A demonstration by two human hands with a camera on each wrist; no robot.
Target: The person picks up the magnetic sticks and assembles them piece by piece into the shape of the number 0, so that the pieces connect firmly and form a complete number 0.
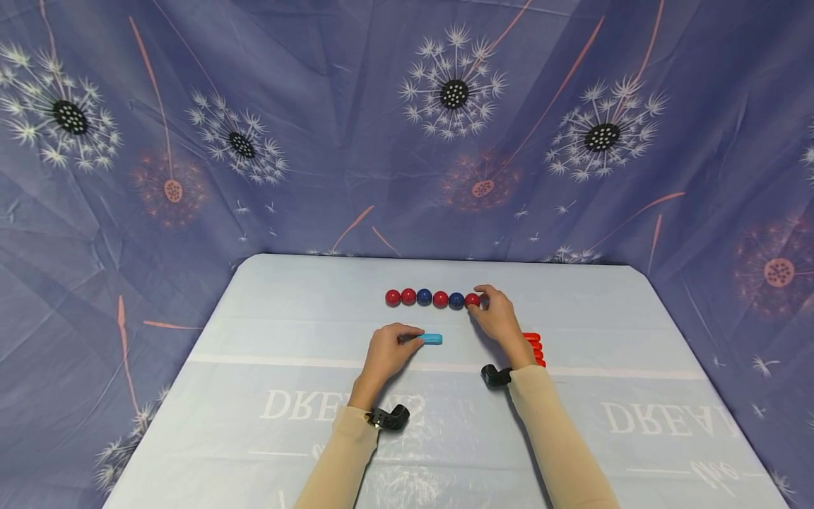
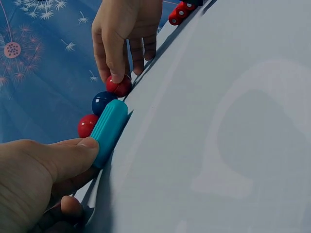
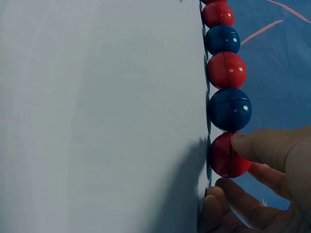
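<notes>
A row of several glossy red and dark blue balls (image 1: 424, 297) runs across the far part of the table, one against another. At the row's right end, my right hand (image 1: 498, 318) pinches a red ball (image 3: 227, 156) between thumb and fingers. My left hand (image 1: 387, 349) grips one end of a short, ridged light blue stick (image 2: 112, 127) between thumb and fingertips. In the head view this stick lies nearer me than the row, pointing right. Beside my right wrist are several red pieces (image 1: 534, 346), partly hidden by the arm.
The table (image 1: 267, 332) has a pale cover with printed lettering. Behind it hangs a blue dandelion-patterned cloth (image 1: 356, 141), which also drapes both sides. A black wrist camera (image 1: 397, 417) sits on the left wrist, another camera (image 1: 492, 376) on the right.
</notes>
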